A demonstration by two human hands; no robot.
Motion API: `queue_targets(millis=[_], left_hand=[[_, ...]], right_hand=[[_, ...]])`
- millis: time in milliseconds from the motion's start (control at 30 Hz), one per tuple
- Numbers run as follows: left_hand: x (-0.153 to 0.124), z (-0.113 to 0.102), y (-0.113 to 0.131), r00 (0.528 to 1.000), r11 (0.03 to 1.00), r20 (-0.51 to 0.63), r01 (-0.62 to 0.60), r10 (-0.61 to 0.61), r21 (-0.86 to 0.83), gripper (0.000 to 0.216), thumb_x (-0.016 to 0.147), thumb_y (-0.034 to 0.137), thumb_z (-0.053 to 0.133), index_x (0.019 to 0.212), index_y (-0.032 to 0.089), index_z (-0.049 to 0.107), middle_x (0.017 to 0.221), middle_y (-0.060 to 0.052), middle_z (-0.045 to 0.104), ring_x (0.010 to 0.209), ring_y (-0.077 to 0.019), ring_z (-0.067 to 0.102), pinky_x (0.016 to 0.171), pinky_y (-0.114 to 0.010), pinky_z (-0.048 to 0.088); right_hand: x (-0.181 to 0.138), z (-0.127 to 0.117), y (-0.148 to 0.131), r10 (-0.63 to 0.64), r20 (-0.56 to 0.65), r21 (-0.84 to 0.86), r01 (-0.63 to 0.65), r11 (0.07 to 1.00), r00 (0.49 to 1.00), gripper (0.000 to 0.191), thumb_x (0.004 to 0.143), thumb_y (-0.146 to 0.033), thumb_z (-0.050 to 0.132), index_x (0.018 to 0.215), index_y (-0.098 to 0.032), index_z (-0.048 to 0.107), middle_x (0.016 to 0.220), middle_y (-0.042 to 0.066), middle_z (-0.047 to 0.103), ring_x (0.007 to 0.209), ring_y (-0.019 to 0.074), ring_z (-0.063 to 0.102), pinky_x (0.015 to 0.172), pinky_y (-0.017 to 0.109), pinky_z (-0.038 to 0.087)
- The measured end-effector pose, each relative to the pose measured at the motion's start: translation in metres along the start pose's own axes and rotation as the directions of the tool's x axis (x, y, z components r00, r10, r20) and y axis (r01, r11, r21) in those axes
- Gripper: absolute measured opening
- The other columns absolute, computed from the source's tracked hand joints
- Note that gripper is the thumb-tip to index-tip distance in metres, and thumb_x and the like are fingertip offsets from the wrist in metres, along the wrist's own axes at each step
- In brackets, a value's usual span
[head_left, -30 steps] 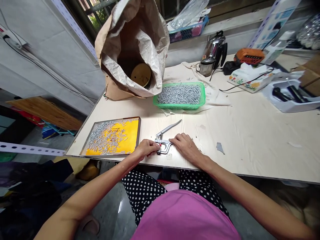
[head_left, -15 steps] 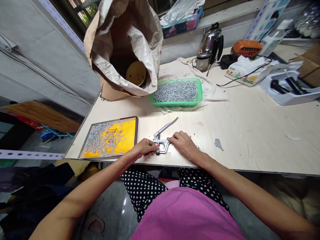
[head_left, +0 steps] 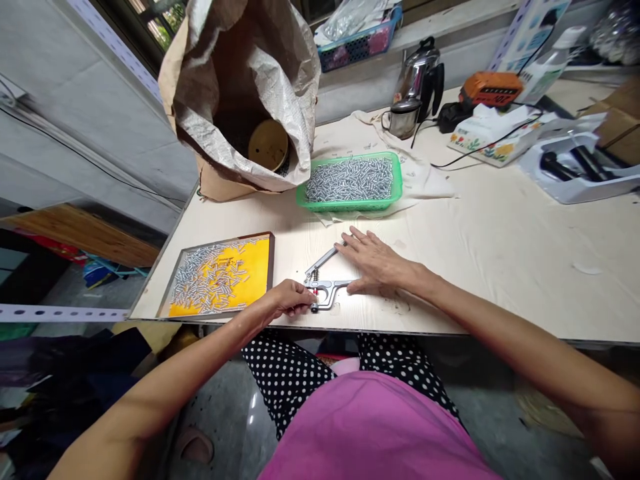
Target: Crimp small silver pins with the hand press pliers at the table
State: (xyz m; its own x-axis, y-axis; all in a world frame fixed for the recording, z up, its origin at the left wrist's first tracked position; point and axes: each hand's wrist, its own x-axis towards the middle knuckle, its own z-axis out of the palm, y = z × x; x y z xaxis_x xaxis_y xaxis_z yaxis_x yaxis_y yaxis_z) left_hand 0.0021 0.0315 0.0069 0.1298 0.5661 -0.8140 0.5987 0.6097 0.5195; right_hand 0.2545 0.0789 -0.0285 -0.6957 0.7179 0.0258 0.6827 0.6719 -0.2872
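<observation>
A pair of silver snap-fastener pliers [head_left: 327,287] with a spring and a red part at the jaw lies on the table in front of me, its handles spread apart. My left hand [head_left: 290,298] is closed in a pinch at the jaw end; whatever is between its fingertips is too small or hidden to make out. With fingers spread, my right hand [head_left: 377,262] reaches over the handles. Its fingertips are at the upper handle's end and its thumb is by the lower handle. Left of the pliers lies a shallow tray [head_left: 272,263] with many small silver metal pieces on a yellow base.
Behind the pliers stands a green basket [head_left: 399,183] heaped with similar metal pieces. A large woven sack [head_left: 295,127] stands back left with a round tin inside. Further right are a metal kettle [head_left: 419,73], a cup [head_left: 403,121], an orange device [head_left: 493,89] and a white tray [head_left: 565,190].
My right hand has opened and moved up and right, from the lower handle to across both handles. My left hand stays pinched at the jaw. The view has shifted slightly.
</observation>
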Motion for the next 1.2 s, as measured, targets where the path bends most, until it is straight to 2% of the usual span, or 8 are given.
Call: queue_targets(millis=[233,567,767,833,900,1000,1100,1200], left_hand=[[-0.002,0.002,-0.002,1.0,0.999,0.011,0.008,-0.007,-0.041,0.039,0.061,0.046,0.082,0.062,0.014,0.059,0.046,0.006,0.052,0.037,-0.003,0.036,0.038,-0.019,0.023],[0.003,0.007,-0.013,0.999,0.998,-0.036,0.013,-0.015,-0.066,0.044,0.06,0.05,0.082,0.059,0.014,0.056,0.047,0.005,0.053,0.035,-0.0041,0.037,0.038,-0.021,0.026],[-0.011,0.016,-0.011,0.991,0.997,-0.137,-0.004,0.014,0.076,0.033,0.08,0.042,0.067,0.063,0.015,0.058,0.053,0.004,0.053,0.041,-0.0077,0.043,0.044,-0.023,0.033],[-0.02,0.022,-0.011,0.939,0.946,-0.293,-0.081,0.178,0.314,0.029,0.086,0.039,0.061,0.069,0.016,0.062,0.06,0.001,0.057,0.051,-0.0116,0.052,0.052,-0.025,0.039],[-0.025,0.03,-0.01,0.806,0.808,-0.396,-0.162,0.44,0.567,0.022,0.089,0.036,0.058,0.08,0.017,0.067,0.074,-0.002,0.064,0.068,-0.0161,0.06,0.064,-0.027,0.045],[-0.022,0.04,-0.003,0.628,0.565,-0.309,-0.257,0.714,0.784,0.018,0.091,0.033,0.058,0.1,0.019,0.066,0.098,-0.006,0.065,0.095,-0.0221,0.06,0.08,-0.032,0.049],[-0.004,0.045,0.012,0.565,0.372,-0.135,-0.328,0.814,0.868,0.037,0.087,0.032,0.065,0.121,0.019,0.057,0.123,-0.01,0.059,0.114,-0.0268,0.052,0.093,-0.039,0.048],[0.013,0.043,0.027,0.595,0.264,0.013,-0.376,0.803,0.888,0.054,0.085,0.031,0.068,0.132,0.016,0.048,0.134,-0.013,0.054,0.119,-0.0283,0.049,0.1,-0.043,0.044]], right_hand=[[0.014,-0.009,-0.003,-0.016,0.066,-0.045,0.019,0.999,0.998,0.096,0.062,-0.065,0.075,0.138,-0.015,0.046,0.129,0.019,0.053,0.121,0.04,0.044,0.105,0.065,0.026],[0.003,-0.017,-0.015,0.014,0.086,-0.076,-0.007,0.997,0.996,0.063,0.071,-0.055,0.076,0.114,-0.012,0.06,0.115,0.015,0.057,0.109,0.034,0.048,0.099,0.055,0.033],[0.0,-0.014,-0.017,0.014,0.064,-0.055,-0.011,0.998,0.998,0.05,0.075,-0.049,0.076,0.107,-0.014,0.062,0.11,0.013,0.059,0.104,0.0309,0.05,0.093,0.047,0.035],[-0.002,-0.012,-0.018,0.006,0.053,-0.057,-0.003,0.998,0.999,0.046,0.076,-0.048,0.076,0.104,-0.014,0.062,0.109,0.013,0.059,0.103,0.0304,0.05,0.091,0.045,0.036],[-0.004,-0.012,-0.02,-0.008,0.036,-0.061,0.01,0.998,0.999,0.042,0.077,-0.045,0.076,0.102,-0.014,0.062,0.107,0.012,0.06,0.102,0.0292,0.051,0.089,0.042,0.037],[-0.008,-0.013,-0.024,-0.017,0.013,-0.064,0.018,0.998,1.0,0.035,0.079,-0.041,0.075,0.097,-0.013,0.063,0.102,0.012,0.061,0.097,0.0266,0.051,0.086,0.039,0.038],[-0.01,-0.015,-0.028,-0.004,0.0,-0.064,0.003,0.998,1.0,0.033,0.081,-0.039,0.073,0.099,-0.013,0.063,0.102,0.012,0.061,0.095,0.0256,0.051,0.083,0.037,0.038],[-0.012,-0.016,-0.028,0.025,0.013,-0.049,-0.024,0.998,1.0,0.042,0.079,-0.044,0.074,0.105,-0.013,0.062,0.104,0.013,0.06,0.096,0.0262,0.052,0.083,0.037,0.04]])
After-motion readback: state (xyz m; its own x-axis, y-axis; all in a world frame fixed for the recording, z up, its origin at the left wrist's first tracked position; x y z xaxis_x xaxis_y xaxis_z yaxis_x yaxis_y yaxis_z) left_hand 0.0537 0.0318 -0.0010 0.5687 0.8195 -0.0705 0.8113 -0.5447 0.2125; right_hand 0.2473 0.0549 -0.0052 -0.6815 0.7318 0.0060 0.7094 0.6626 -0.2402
